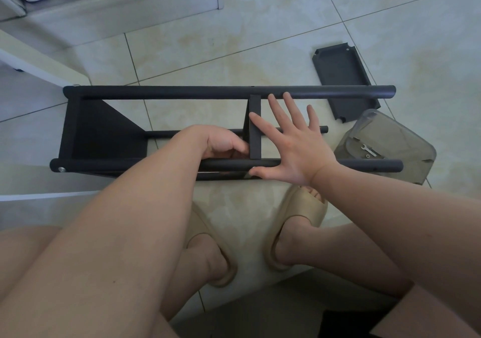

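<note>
A black metal rack frame [182, 92] lies on its side on the tiled floor, with long round tubes, a black end panel [104, 132] at the left and a middle shelf panel [255, 126] standing on edge. My left hand [221, 142] reaches down inside the frame beside the middle panel, its fingers curled; what they hold is hidden. My right hand [291, 142] is spread flat with straight fingers over the frame just right of the middle panel, its thumb touching the near tube [364, 165].
A loose black shelf panel [341, 77] lies on the floor at the right behind the frame. A clear plastic bag [385, 145] with a small wrench and screws sits beside it. My feet in beige slippers [299, 228] stand close in front of the frame. White furniture stands at the left.
</note>
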Available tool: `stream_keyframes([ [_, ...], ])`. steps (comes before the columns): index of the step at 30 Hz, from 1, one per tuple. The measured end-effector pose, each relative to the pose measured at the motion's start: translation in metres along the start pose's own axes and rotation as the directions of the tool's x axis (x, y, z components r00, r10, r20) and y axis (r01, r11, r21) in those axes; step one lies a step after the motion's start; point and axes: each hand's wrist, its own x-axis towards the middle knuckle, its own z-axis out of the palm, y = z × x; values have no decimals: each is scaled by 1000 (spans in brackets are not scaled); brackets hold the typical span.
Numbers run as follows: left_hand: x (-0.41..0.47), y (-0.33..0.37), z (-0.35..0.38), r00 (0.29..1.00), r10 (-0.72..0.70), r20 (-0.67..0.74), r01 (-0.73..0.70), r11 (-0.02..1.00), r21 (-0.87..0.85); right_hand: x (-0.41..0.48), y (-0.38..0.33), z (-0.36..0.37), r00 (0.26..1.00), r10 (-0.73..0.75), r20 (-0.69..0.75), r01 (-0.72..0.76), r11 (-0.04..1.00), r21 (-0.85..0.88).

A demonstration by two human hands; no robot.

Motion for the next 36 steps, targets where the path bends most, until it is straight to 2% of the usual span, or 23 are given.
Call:
stream_keyframes([
  [8,2,-3,-1,995,100,-13,-100,992,-74,0,0,0,1000,1,5,-1,1000,0],
  [13,-1,0,0,1000,25,-13,-25,1000,-15,0,0,-2,1000,2,8,-2,1000,3],
  [18,-3,2,3,996,46,-71,-45,999,19,0,-1,-3,1000,2,11,-2,1000,6],
  [30,-3,2,4,995,88,-49,-87,996,30,0,0,-1,1000,-2,-4,2,1000,5],
  [36,-4,1,3,993,120,-21,-122,990,-72,1,2,1,1000,-2,12,2,1000,0],
])
